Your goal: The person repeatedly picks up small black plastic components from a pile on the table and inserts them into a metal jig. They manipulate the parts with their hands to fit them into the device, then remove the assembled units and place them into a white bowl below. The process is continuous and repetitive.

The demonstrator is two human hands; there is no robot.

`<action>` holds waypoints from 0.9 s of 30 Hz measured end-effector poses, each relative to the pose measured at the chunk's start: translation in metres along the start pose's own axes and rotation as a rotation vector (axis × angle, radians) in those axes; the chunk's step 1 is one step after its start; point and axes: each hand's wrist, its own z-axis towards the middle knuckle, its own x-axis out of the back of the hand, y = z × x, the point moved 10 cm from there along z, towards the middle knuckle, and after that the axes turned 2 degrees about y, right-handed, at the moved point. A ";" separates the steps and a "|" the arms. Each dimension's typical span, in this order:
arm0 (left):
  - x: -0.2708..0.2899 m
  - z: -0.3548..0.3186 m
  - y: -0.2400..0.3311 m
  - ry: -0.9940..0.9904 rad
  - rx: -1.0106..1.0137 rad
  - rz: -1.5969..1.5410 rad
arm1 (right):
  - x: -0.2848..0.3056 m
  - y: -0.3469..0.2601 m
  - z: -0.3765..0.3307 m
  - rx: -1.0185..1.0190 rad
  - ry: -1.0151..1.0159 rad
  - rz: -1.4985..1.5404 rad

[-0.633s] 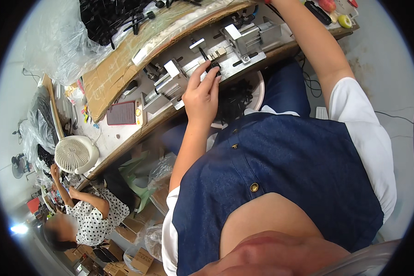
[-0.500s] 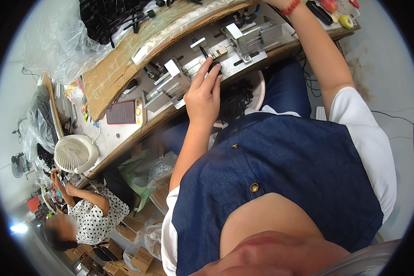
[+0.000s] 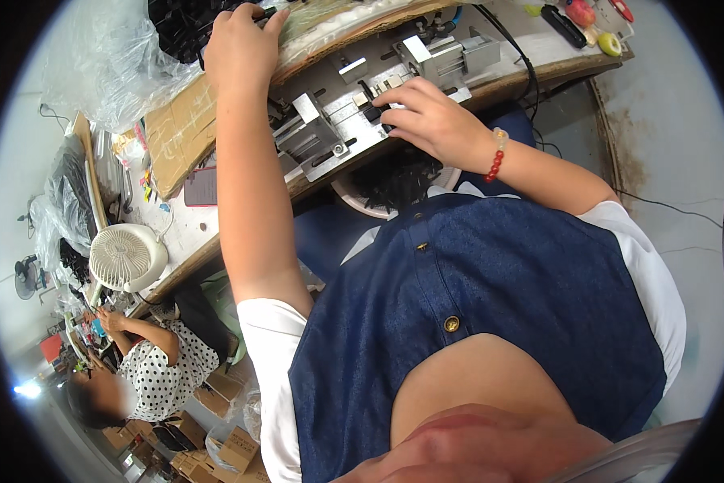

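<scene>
My left hand (image 3: 245,48) reaches over the cardboard to the heap of black plastic parts (image 3: 177,32) at the upper left. Between its thumb and fingers is a small black part (image 3: 264,16). Across the metal clamping fixture (image 3: 346,121), my right hand (image 3: 438,121) has its fingertips on a black piece (image 3: 371,109) at the fixture's middle, beside small light blocks. The fingers partly cover that piece, so its exact shape is hidden. A red bead bracelet (image 3: 495,165) circles my right wrist.
Below the bench edge, a pale basket (image 3: 344,197) with black parts rests by my lap. A phone (image 3: 201,187) and white fan (image 3: 128,258) are at the left. Cables (image 3: 515,40) run behind the fixture's right end. Another person (image 3: 165,362) works at the lower left.
My left hand has left the fixture and moved up and left to the black heap. From the upper right, my right hand has come down to the piece in the fixture.
</scene>
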 end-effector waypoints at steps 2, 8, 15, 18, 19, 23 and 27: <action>-0.009 0.009 -0.002 -0.069 -0.033 0.078 | -0.009 0.002 0.002 0.019 -0.014 -0.075; 0.008 -0.009 0.016 -0.019 -0.028 -0.139 | -0.012 0.006 0.000 0.050 -0.003 -0.199; 0.056 -0.112 0.044 0.119 0.031 -0.899 | 0.042 0.026 0.029 0.076 0.192 -0.085; 0.044 -0.164 0.075 0.066 -0.081 -0.851 | 0.102 0.068 0.061 0.046 0.440 -0.313; 0.037 -0.174 0.080 0.040 -0.082 -0.833 | 0.109 0.087 0.073 0.018 0.417 -0.349; 0.003 -0.187 0.086 -0.029 -0.071 -0.782 | 0.097 0.156 0.104 -0.107 0.199 -0.297; -0.014 -0.191 0.087 -0.012 -0.098 -0.699 | 0.089 0.177 0.107 -0.262 0.123 -0.138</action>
